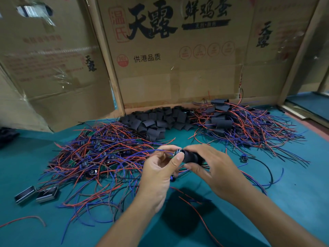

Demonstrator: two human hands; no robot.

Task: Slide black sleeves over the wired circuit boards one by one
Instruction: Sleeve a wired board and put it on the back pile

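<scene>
Above the green bench (26, 172), our left hand (158, 173) pinches a wired circuit board (177, 152) while our right hand (216, 168) grips a black sleeve (193, 157) at its end.

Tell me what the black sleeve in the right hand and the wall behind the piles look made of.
Black sleeve: thin matte flexible tubing, probably plastic or rubber; spare ones lie flattened and curled.
Wall: brown corrugated cardboard, printed carton panels with taped seams and creases.
</scene>
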